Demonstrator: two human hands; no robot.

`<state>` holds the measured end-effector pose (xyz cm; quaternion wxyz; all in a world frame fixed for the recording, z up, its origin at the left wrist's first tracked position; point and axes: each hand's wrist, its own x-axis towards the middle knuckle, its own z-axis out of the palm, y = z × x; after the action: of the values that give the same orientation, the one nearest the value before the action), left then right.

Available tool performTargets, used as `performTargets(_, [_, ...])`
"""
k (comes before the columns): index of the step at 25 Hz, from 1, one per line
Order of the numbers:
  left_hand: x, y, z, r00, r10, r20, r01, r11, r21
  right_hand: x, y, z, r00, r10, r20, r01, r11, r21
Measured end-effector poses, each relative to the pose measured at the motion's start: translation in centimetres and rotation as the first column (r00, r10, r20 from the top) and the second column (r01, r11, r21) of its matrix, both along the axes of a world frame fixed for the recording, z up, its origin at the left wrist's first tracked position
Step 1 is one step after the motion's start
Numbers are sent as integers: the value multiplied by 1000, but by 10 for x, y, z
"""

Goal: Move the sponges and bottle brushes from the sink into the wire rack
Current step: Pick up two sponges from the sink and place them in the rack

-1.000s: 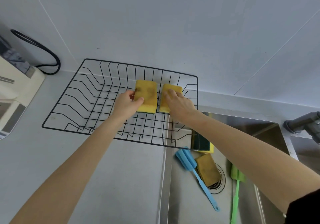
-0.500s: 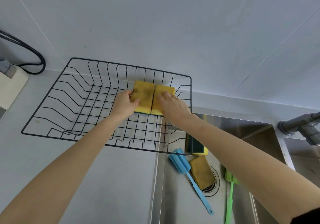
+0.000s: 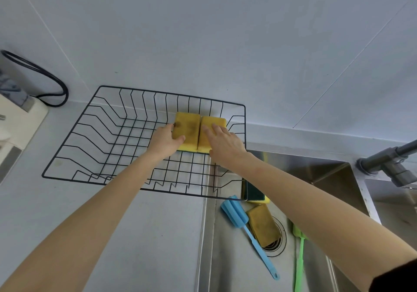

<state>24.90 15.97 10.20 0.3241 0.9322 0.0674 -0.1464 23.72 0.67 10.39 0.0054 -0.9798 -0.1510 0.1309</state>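
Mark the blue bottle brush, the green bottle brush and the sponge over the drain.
blue bottle brush (image 3: 234,214), head view, on its foam head.
green bottle brush (image 3: 299,262), head view, on its handle.
sponge over the drain (image 3: 263,227), head view, middle of its stained top face.

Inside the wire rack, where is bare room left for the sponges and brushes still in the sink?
The wire rack is bare across its left and front, from its left rim to the left hand. Its back right corner is crowded: two yellow sponges side by side under both hands.
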Motion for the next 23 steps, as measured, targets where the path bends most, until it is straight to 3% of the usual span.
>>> performTargets(13, [-77, -59, 99, 949, -229, 216, 218, 973, 73, -87, -68, 76, 987, -109, 115, 96, 989, 112])
performTargets(17, [-100, -84, 108, 931, -302, 204, 303, 953, 27, -117, -97, 89, 980, -159, 115, 147, 983, 108])
performTargets(23, [-131, -122, 110, 889, -404, 215, 394, 915, 91, -152, -135, 91, 969, -225, 99, 220, 973, 64])
